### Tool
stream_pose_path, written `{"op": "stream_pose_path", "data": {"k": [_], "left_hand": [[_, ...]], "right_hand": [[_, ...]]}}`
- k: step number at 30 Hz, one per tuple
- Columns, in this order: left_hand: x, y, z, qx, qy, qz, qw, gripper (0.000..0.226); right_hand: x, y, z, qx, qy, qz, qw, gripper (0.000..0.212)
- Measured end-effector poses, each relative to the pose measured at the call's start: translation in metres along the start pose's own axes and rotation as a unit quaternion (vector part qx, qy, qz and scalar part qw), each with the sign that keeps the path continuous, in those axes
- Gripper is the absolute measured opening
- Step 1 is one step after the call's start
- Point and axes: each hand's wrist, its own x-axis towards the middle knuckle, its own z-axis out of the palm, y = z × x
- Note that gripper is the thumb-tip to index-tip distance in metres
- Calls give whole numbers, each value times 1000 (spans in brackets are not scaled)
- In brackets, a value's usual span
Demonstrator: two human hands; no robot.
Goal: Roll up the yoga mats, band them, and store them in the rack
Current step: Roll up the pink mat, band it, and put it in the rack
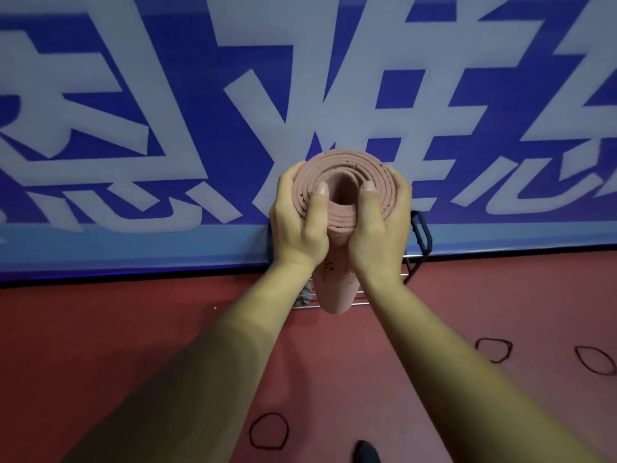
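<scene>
Pink mat roll (337, 225) stands clasped between left hand (298, 228) and right hand (379, 232) fingers (400, 190).

- One view only: a wide-angle camera on the person's head, facing forward and steeply down.
- It is near: the left hand (297, 228) and right hand (380, 232), on the yoga mat (347, 166), sit at the frame centre.
- A blue banner (167, 95) fills the upper half, the red floor (100, 329) the lower.

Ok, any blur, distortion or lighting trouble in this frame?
Head view: wide-angle distortion bows the lower edge of the banner; its lettering is soft, smeared; the rolled mat, left hand and right hand are fairly sharp; lighting is dim and even, without glare.
</scene>
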Motion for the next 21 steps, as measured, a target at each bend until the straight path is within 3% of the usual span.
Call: {"op": "stream_pose_path", "data": {"k": [4,16,21], "left_hand": [[-16,-2,-3,2,-5,-5,1000,45],[-14,15,23,13,30,18,999,59],[-19,12,29,41,16,7,999,58]], "right_hand": [[-14,5,-10,8,-2,-4,1000,30],[11,-1,-27,22,3,-1,1000,43],[13,7,-36,29,-5,13,999,39]]}}
